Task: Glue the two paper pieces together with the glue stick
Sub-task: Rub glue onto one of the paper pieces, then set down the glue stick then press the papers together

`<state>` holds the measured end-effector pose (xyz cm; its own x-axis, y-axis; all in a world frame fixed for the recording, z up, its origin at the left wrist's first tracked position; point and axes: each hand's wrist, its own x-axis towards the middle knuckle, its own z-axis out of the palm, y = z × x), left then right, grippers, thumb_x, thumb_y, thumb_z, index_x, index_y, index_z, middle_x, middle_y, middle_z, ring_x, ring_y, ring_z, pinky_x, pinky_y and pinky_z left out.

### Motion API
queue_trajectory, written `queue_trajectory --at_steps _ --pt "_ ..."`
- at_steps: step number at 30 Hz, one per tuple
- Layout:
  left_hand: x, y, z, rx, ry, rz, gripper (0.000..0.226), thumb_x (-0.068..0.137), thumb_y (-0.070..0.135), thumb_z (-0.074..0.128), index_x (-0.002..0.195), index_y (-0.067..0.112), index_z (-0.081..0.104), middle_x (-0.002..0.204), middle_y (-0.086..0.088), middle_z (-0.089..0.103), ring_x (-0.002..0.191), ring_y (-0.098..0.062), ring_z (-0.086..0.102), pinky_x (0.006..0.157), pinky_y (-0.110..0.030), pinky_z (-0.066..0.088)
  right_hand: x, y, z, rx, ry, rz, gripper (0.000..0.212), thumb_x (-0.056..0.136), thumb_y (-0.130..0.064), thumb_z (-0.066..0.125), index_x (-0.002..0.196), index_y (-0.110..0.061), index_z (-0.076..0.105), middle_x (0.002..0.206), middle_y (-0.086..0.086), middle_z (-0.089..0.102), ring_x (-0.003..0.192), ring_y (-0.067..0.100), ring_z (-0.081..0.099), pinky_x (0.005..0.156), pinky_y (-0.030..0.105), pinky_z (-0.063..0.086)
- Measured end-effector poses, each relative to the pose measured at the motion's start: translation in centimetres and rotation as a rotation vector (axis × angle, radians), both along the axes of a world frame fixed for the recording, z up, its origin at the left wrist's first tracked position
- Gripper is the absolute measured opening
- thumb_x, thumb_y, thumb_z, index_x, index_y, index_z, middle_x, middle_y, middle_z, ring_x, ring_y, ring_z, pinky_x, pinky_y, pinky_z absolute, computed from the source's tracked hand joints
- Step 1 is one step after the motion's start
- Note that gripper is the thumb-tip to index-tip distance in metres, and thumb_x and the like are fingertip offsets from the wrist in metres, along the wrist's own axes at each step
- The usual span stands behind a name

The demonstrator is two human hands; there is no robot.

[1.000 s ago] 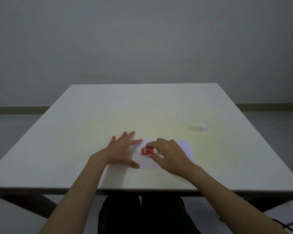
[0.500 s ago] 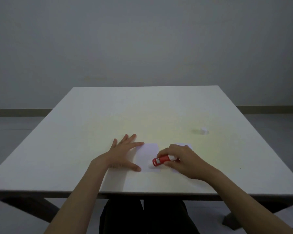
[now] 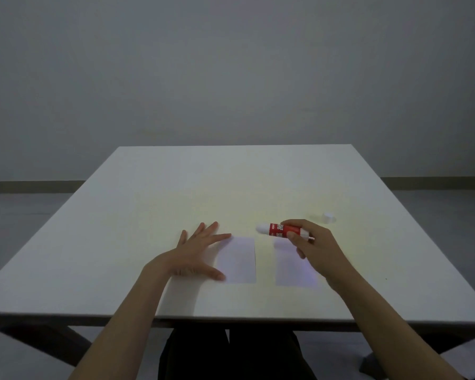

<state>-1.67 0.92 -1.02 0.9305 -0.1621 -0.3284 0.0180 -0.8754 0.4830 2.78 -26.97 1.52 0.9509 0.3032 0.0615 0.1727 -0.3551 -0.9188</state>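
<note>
The glue stick (image 3: pixel 284 230) is held lying sideways, raised off the table (image 3: pixel 148 204), pinched between thumb and fingers of the right hand (image 3: pixel 317 249), its white glue end pointing away from the palm toward the left. Partly under that hand lies the right paper piece (image 3: pixel 291 267); the left paper piece (image 3: pixel 240 260) lies beside it, apart by a narrow gap. The left hand (image 3: pixel 195 256) is laid flat and spread, nothing grasped, fingertips touching the left piece's edge. A small white cap (image 3: pixel 327 217) stands just beyond the right hand.
</note>
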Motion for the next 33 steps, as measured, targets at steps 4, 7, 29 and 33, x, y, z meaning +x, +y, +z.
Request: queue_trajectory --at_steps 4,7,29,33 --pt "-0.5 -0.4 1.0 -0.137 -0.017 0.073 0.076 0.074 0.052 0.069 0.136 0.054 0.024 0.16 0.013 0.002 0.146 -0.01 -0.013 0.114 -0.048 -0.019 -1.7 0.6 0.7 0.719 0.64 0.016 0.019 0.093 -0.019 0.05 0.103 -0.008 0.061 0.064 0.003 0.055 0.048 0.013 0.042 0.049 0.023 0.037" --pt "-1.3 -2.7 2.5 -0.385 -0.218 0.214 0.047 0.08 0.05 0.061 0.121 0.059 0.04 0.151 0.022 0.027 0.145 -0.003 0.008 0.119 -0.045 -0.002 -3.1 1.9 1.0 0.915 0.841 0.129 0.029 0.083 -0.032 0.054 0.104 -0.013 0.061 0.061 0.0 0.055 0.046 0.011 0.04 0.051 0.023 0.033" --pt "-3.0 -10.1 6.1 -0.958 -0.541 0.768 0.013 0.068 0.023 0.079 0.071 0.029 0.069 0.065 0.02 0.073 0.068 0.004 0.069 0.059 -0.005 0.045 -5.8 5.9 0.9 -0.249 -0.2 -0.089 0.026 0.08 -0.04 0.068 0.077 -0.016 0.059 0.058 -0.009 0.055 0.055 0.015 0.052 0.054 0.024 0.039" --pt "-3.2 -10.3 6.2 -0.947 -0.556 0.789 0.017 0.066 0.024 0.082 0.069 0.027 0.066 0.06 0.022 0.07 0.062 0.005 0.066 0.052 -0.004 0.046 -5.5 6.1 0.3 -0.238 -0.23 -0.057 0.032 0.075 -0.042 0.073 0.075 -0.02 0.05 0.061 -0.01 0.053 0.052 0.007 0.044 0.053 0.019 0.034"
